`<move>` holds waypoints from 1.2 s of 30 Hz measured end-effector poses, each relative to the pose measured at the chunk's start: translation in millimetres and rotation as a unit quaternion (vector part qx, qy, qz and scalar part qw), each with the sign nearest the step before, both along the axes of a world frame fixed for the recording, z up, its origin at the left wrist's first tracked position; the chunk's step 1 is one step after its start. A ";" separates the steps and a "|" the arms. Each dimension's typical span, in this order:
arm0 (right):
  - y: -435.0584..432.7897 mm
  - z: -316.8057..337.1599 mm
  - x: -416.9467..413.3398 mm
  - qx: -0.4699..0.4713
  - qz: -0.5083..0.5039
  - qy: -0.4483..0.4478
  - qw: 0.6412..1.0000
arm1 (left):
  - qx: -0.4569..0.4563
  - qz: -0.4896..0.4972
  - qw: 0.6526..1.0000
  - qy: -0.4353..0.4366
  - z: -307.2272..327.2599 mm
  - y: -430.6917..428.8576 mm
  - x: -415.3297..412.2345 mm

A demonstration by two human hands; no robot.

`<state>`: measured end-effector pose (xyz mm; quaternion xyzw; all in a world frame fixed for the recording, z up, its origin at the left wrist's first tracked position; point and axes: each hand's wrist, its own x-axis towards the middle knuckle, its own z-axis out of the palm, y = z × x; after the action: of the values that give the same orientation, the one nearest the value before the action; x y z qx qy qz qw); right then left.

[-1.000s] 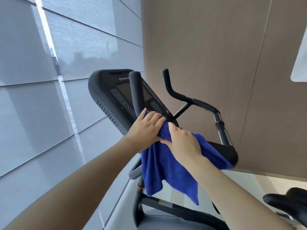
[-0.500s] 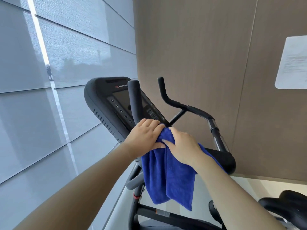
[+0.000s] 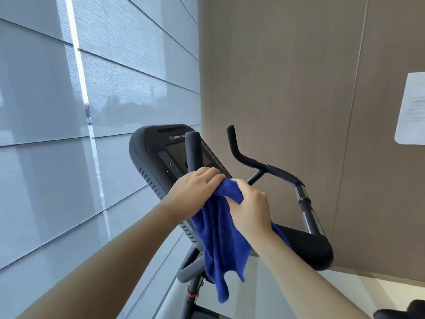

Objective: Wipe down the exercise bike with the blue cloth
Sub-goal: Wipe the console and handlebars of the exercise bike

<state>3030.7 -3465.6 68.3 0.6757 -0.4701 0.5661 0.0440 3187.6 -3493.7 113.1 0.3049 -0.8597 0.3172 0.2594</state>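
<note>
Gripping what, in this shot?
Both hands hold the blue cloth: the left hand is curled round its bunched top at the foot of the exercise bike's near handlebar horn; the right hand, just beside, pinches the same fold, the rest hanging below.
Which way would the wipe run?
Probably upward: the horn stands nearly upright above the left hand, before the console.

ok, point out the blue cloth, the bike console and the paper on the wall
blue cloth (image 3: pixel 220 238): head view, on the hanging folds, mid-length.
bike console (image 3: pixel 148 145): head view, on the dark casing left of the screen.
paper sheet (image 3: pixel 411 108): head view, middle of the sheet.
</note>
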 end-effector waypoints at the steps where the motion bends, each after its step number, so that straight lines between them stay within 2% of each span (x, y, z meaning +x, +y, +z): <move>1: -4.2 10.2 4.0 -0.005 0.012 -0.006 1.000 | -0.024 0.003 1.000 0.000 9.0 -2.1 3.5; 6: -23.9 62.0 29.5 -0.100 0.053 -0.044 0.993 | -0.125 0.028 0.990 0.051 55.9 -15.0 18.5; 8: -34.7 67.9 39.9 -0.114 0.054 -0.011 0.992 | -0.131 0.062 0.986 0.078 57.9 -20.8 25.2; 11: -48.7 45.0 53.4 -0.018 0.077 0.102 0.992 | -0.073 0.099 0.990 0.067 27.9 -31.3 34.6; 13: -56.0 26.0 57.4 0.019 0.076 0.140 0.987 | -0.026 0.097 0.992 0.072 6.6 -34.7 36.0; 16: -61.2 20.4 56.8 0.026 0.062 0.137 0.988 | -0.002 0.063 0.987 0.146 -2.1 -33.2 28.3; 19: -55.7 18.6 51.9 0.051 0.062 0.141 0.987 | 0.010 0.051 0.983 0.178 -10.7 -25.9 22.5; 25: -37.0 8.5 36.2 0.096 0.029 0.132 0.986 | 0.028 0.062 0.992 0.110 -29.2 -12.7 6.8; 29: -27.7 7.1 26.9 0.129 0.021 0.151 0.980 | 0.062 0.054 0.991 0.110 -37.1 -13.0 5.6; 36: -13.4 -1.7 12.5 0.118 0.027 0.176 0.977 | 0.100 0.075 0.985 0.117 -49.0 -1.9 0.5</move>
<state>3043.3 -3479.1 66.6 0.7777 -0.5001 0.3797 0.0304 3188.1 -3495.6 64.1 0.4279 -0.8254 0.2105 0.3021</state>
